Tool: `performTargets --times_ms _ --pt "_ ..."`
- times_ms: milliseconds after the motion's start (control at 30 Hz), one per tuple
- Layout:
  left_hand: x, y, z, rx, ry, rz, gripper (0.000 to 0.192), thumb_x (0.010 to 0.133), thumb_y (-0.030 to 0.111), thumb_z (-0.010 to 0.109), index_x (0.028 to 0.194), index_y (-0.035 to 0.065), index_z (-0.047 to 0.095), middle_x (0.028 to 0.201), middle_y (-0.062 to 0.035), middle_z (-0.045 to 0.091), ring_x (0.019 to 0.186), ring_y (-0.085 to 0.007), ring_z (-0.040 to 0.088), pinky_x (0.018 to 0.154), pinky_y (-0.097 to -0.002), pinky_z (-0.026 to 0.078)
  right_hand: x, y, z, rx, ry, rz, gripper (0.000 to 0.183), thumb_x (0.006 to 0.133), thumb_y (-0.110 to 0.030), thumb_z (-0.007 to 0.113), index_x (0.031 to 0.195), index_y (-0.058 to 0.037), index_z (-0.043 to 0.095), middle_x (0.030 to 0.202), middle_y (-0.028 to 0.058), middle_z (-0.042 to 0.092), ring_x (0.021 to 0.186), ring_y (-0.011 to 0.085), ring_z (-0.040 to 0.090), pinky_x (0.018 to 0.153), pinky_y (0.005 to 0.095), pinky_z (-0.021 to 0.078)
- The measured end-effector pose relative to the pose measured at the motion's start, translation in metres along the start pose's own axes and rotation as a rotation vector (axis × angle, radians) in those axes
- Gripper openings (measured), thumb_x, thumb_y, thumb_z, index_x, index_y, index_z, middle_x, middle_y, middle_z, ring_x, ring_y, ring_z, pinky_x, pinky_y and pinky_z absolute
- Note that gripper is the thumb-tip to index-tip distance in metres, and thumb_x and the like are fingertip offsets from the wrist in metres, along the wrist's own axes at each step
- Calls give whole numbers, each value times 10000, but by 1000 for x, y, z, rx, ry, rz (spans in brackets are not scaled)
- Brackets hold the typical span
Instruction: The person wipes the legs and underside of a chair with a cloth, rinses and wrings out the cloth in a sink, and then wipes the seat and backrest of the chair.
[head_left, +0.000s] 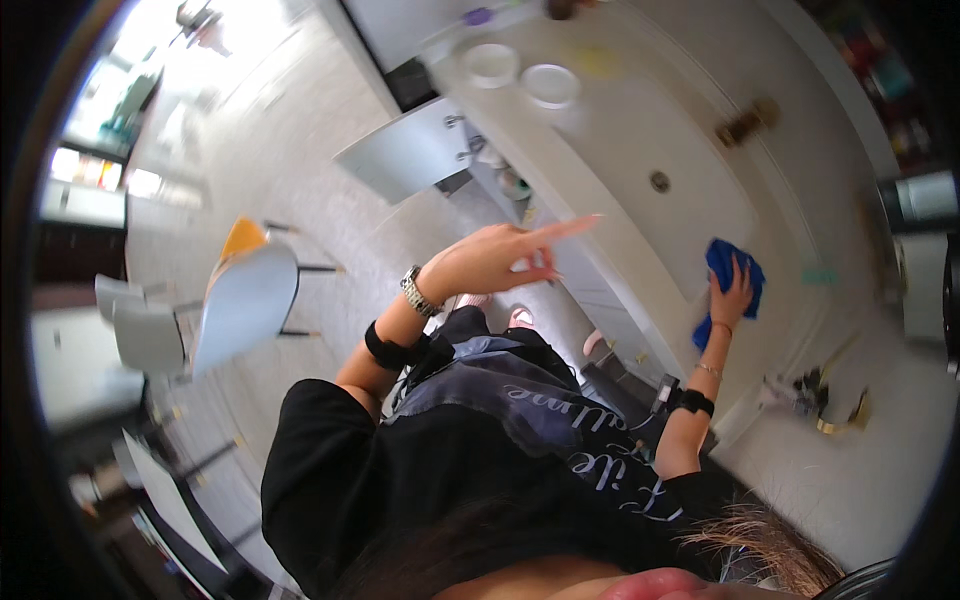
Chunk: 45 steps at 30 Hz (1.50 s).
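My right hand (731, 292) is pressed over a crumpled blue cloth (721, 255) at the near right end of a long white sink basin (637, 142). Part of the cloth is hidden under the palm and fingers. Above the basin's front edge, my left hand (495, 259) hangs in the air with its index finger stretched out and the others loosely bent. It holds nothing, and a metal watch sits on its wrist. A round drain (660, 181) shows in the basin floor.
Two white round dishes (550, 85) rest at the far end of the basin. A cabinet door (409, 150) under the counter stands ajar, jutting into the room. Chairs (247, 307) are on the left floor. A blurred brownish-gold fixture (750, 124) is beyond the drain.
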<state>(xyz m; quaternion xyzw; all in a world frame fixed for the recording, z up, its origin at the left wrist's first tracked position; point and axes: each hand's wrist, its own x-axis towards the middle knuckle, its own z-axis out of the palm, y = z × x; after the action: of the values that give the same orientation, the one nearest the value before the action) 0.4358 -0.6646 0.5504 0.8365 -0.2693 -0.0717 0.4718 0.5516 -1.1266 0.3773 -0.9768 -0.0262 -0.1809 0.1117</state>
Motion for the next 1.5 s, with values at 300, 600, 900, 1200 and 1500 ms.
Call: performTargets --times_ms 300,600,900,1200,1500 --pt "-24 132 -19 -111 575 704 273 792 168 642 1058 125 597 869 -31 629 623 -196 599 480 -316 428 32 23 28 -171 20 3 566 802 -413 626 1324 -272 457 1362 151 432 1250 310 410 1025 448 312" --pt "-14 154 9 115 895 768 267 697 118 644 892 285 569 723 58 493 557 -169 521 416 -297 400 14 62 23 -249 -31 67 552 812 -416 615 1322 -268 462 1362 151 433 1247 315 412 1025 440 314" --pt "-24 168 -13 212 1124 725 150 679 237 691 735 183 562 660 69 514 522 -150 534 424 -275 405 2 86 33 -286 -132 125 539 821 -418 604 1320 -265 467 1362 151 435 1244 319 415 1025 432 316" --pt "-104 60 -36 724 1030 183 561 706 142 673 1241 176 509 757 5 552 543 -117 530 471 -236 430 29 18 19 -361 -114 110 531 877 -476 489 1373 -314 387 1403 147 386 1235 362 423 1000 440 360" --pt "-310 -54 -39 647 805 -989 819 769 194 664 1448 163 207 932 -35 614 819 -221 610 730 -367 466 -66 -106 -19 -374 14 319 521 893 -443 478 1309 -129 474 1322 157 471 1210 312 455 993 388 368"
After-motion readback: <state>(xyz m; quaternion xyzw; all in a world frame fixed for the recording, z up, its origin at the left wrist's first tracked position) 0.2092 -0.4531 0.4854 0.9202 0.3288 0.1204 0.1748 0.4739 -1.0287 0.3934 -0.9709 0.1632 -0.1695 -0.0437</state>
